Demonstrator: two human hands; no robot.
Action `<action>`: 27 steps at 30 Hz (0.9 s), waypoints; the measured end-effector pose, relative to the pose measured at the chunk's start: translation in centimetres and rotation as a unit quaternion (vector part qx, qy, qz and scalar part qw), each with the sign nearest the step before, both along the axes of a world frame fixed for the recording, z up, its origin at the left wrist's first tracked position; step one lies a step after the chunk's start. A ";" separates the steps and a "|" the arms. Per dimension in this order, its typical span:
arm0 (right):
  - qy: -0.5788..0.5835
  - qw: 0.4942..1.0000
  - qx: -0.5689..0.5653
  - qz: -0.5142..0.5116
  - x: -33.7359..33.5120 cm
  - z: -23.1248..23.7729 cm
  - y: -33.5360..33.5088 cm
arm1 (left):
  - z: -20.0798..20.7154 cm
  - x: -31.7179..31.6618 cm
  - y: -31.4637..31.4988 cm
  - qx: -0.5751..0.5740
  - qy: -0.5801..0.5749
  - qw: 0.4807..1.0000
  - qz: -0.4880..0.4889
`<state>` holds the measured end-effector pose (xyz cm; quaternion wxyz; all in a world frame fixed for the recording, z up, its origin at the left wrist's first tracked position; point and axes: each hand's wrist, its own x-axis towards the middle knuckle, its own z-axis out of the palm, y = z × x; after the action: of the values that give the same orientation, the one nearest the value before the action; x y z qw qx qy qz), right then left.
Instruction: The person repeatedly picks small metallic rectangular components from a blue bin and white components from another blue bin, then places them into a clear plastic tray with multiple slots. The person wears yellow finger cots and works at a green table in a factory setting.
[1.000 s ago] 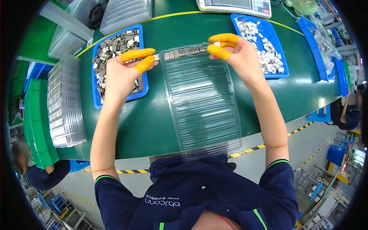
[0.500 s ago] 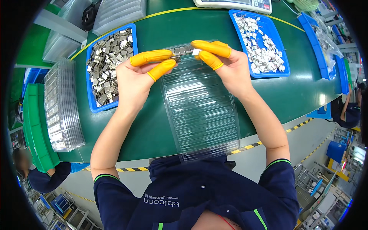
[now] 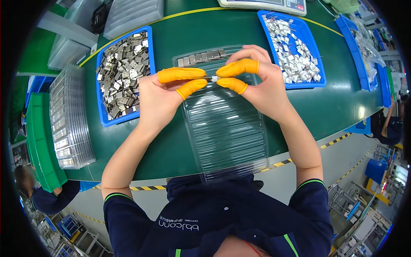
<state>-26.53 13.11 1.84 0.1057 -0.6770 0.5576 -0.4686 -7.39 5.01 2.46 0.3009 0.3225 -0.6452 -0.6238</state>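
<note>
My left hand (image 3: 159,96) and my right hand (image 3: 261,81) meet fingertip to fingertip over a clear ribbed plastic tray (image 3: 227,128). Yellow finger cots cover the thumb and forefinger of each. A small white connector (image 3: 214,79) is pinched in my right hand, its far end turned to the left. Between the left thumb and forefinger sits a small grey metal shell (image 3: 208,79), mostly hidden by the cots; the two parts touch or nearly touch. Along the tray's far slot lies a row of grey metal-cased pieces (image 3: 201,57).
A blue bin (image 3: 101,100) of loose metal shells stands left, another blue bin (image 3: 323,77) of white wired connectors right. Stacked clear trays (image 3: 70,120) and a green crate (image 3: 42,141) are far left. A scale (image 3: 274,5) sits at the back. Co-workers appear at both edges.
Both hands have come nearer to me, away from the tray's far slot, uncovering the row of pieces there. The connector and the shell have been brought together between the fingertips.
</note>
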 end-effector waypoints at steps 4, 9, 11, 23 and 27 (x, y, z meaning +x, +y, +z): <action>-0.068 0.996 0.044 0.036 0.1 -0.2 0.1 | 0.1 0.1 -0.3 0.002 0.010 0.999 -0.035; -0.324 0.915 0.190 0.149 0.3 -0.1 0.0 | 0.5 0.5 -0.4 0.157 0.042 0.982 -0.099; -0.405 0.865 0.253 0.154 0.6 0.1 0.2 | 0.4 0.4 -0.3 0.187 0.048 0.975 -0.111; -0.257 0.956 0.128 0.051 0.6 -0.4 -0.2 | -0.5 -0.6 0.8 0.091 0.083 0.992 -0.027; 0.069 0.987 0.023 -0.141 -3.6 -0.5 -1.3 | -0.1 -0.3 1.2 -0.366 -0.183 0.911 -0.040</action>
<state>-30.17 11.81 1.38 0.0157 -0.6200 0.6639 -0.4179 -7.64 6.18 2.38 0.2498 0.2722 -0.8844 -0.2852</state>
